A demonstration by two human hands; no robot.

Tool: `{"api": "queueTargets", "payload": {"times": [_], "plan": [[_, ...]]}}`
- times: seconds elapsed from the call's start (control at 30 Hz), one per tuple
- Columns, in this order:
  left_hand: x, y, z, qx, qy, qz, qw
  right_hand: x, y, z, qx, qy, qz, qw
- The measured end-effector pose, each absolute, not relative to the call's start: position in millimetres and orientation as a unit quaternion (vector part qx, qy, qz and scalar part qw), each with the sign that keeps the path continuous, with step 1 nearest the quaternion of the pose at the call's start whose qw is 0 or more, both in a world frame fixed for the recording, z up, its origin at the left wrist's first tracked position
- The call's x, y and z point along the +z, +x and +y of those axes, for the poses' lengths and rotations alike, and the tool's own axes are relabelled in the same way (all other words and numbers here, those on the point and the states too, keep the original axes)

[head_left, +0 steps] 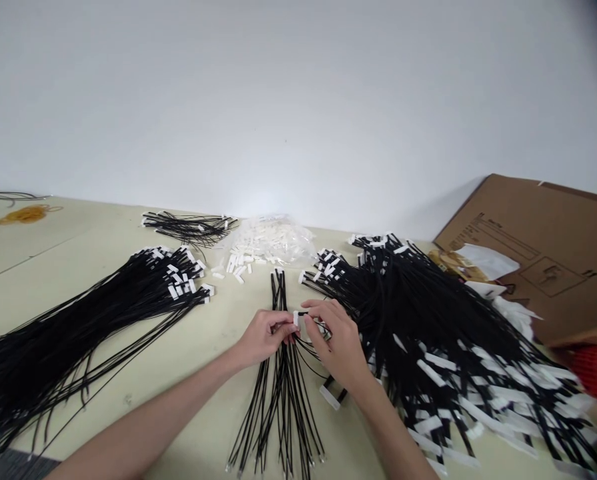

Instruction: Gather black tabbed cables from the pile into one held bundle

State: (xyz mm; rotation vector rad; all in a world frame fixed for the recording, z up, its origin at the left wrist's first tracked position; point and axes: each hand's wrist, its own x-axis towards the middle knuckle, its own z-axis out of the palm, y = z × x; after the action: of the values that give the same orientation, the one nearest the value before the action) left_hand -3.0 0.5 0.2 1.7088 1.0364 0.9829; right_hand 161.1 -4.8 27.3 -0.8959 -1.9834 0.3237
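Near the middle of the table, my left hand (266,337) is closed, its thumb and fingers pinching a small white connector (296,319). Facing it, my right hand (337,337) has thumb and forefinger closed around a black cable (302,313) whose end meets the connector. Whether the cable end is inside the connector or only against it, I cannot tell. Below both hands lies a loose bundle of black cables (283,413), fanned toward me. Just behind them, a clear plastic bag (288,233) holds white connectors, and several loose connectors (239,267) lie in front of it.
A thick pile of black cables with white connectors (103,303) covers the left side. Another large pile (408,307) spreads on the right, with a smaller bunch (188,227) at the back. A cardboard box (538,253) leans at right; yellow bands (26,214) lie far left.
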Motion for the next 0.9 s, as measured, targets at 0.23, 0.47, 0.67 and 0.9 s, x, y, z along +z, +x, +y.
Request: {"api": "queueTargets", "payload": {"times": [0.23, 0.47, 0.67, 0.9], "plan": [[0.7, -3.0, 0.4, 0.392, 0.679, 0.418, 0.459, 25.8, 163.2, -4.6, 0.094, -0.346, -0.839, 0.41], [-0.8, -3.2, 0.6, 0.388, 0.685, 0.413, 0.457, 24.9, 163.2, -3.9, 0.103, -0.331, -0.854, 0.387], [-1.0, -2.7, 0.0, 0.387, 0.688, 0.418, 0.45, 23.3, 159.9, -2.5, 0.109, -0.329, -0.845, 0.407], [-2.2, -3.0, -1.0, 0.392, 0.685, 0.42, 0.448, 21.6, 156.4, -2.9, 0.09, -0.33, -0.846, 0.409]]}}
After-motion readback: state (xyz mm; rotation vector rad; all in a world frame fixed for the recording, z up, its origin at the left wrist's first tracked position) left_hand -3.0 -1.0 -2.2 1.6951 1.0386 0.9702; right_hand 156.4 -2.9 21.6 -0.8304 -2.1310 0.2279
